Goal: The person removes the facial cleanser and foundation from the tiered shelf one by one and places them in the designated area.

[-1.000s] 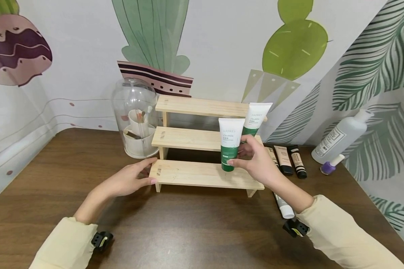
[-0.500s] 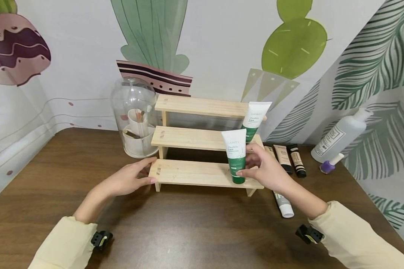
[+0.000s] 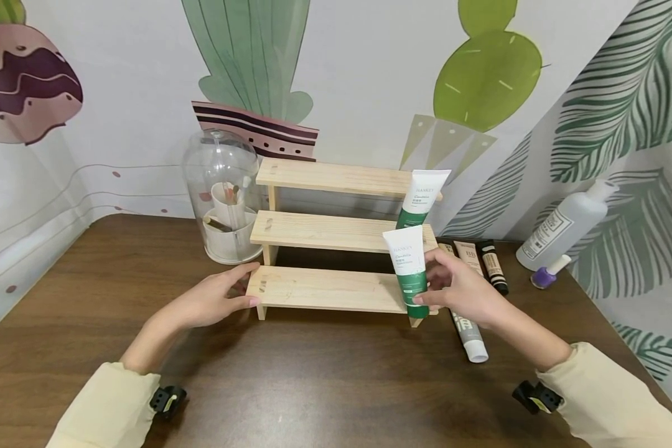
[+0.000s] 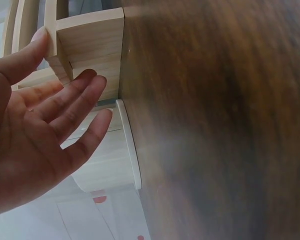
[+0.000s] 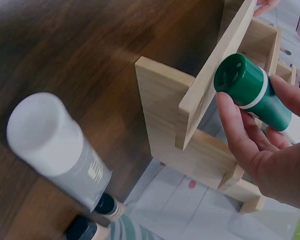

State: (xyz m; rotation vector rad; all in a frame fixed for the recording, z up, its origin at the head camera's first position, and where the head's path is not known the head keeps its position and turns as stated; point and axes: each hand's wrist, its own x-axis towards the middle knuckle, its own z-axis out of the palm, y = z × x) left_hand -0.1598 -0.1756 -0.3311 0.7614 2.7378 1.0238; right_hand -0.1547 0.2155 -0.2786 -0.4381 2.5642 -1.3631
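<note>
My right hand (image 3: pixel 470 287) pinches a white-and-green squeeze tube (image 3: pixel 411 267), cap down, at the right end of the bottom tier of a wooden stepped shelf (image 3: pixel 325 287). In the right wrist view, the tube's green cap (image 5: pixel 240 80) overlaps the board's front edge; whether they touch, I cannot tell. A matching tube (image 3: pixel 422 196) stands behind it at the middle tier's right end, its lower part hidden. My left hand (image 3: pixel 213 297) touches the bottom tier's left end, its thumb at the front corner and the other fingers (image 4: pixel 82 142) loosely extended beside the end.
Behind the shelf's left side stands a clear domed brush holder (image 3: pixel 224 205). On the right lie a grey tube with a white cap (image 3: pixel 473 345), a BB cream tube (image 3: pixel 469 255) and a black-ended tube (image 3: pixel 494 266). Purple nail polish (image 3: pixel 544 278) and a large bottle (image 3: pixel 565 224) lie farther right.
My right hand has moved the held tube rightward and toward me along the bottom tier, and the tube has tilted slightly. My left hand has stayed at the shelf's left end.
</note>
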